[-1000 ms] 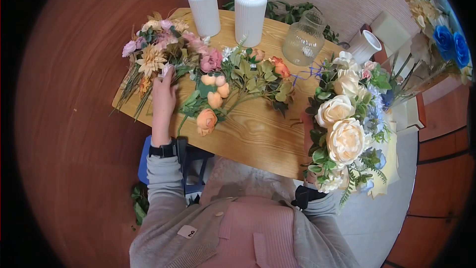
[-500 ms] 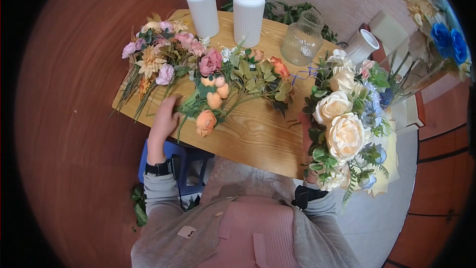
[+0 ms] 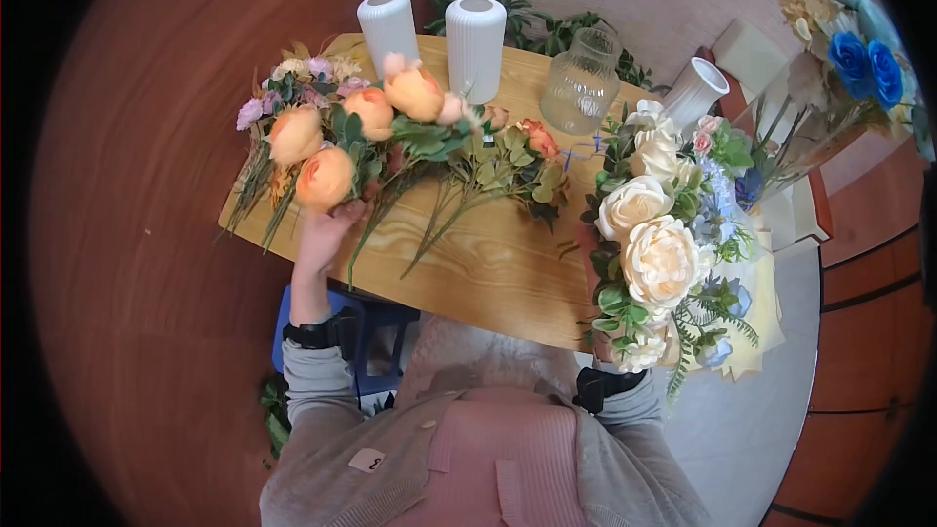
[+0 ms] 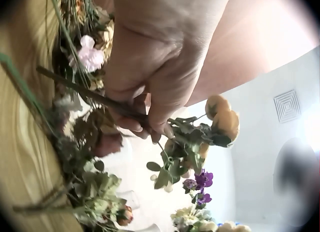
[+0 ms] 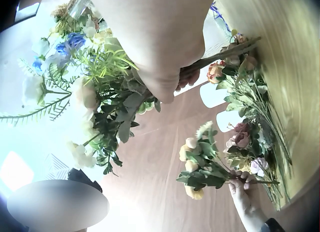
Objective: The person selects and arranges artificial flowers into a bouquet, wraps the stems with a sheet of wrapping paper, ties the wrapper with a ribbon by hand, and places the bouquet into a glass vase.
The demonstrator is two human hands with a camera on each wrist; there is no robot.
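My left hand [image 3: 326, 237] pinches the stem of a spray of orange flowers [image 3: 325, 179], with the blooms raised over the left side of the table. In the left wrist view its dark stem [image 4: 75, 87] runs between thumb and fingers. My right hand [image 5: 160, 52] grips the gathered stems [image 5: 220, 58] of a full bouquet of cream roses [image 3: 660, 262], with pale blue flowers, greenery and fern in it. That bouquet hides most of the right hand in the head view.
On the wooden table [image 3: 468, 263] lie pink and yellow flower stems [image 3: 252, 115] at the left and a leafy orange-red spray [image 3: 488, 161] in the middle. Behind stand two white ribbed vases [image 3: 476, 49] and a glass vase [image 3: 580, 88]. Another white vase [image 3: 697, 93] leans at the right.
My left hand left the pink flowers, moved to the orange spray, took its stem and lifted it off the table. The right hand still holds the bouquet in much the same place.
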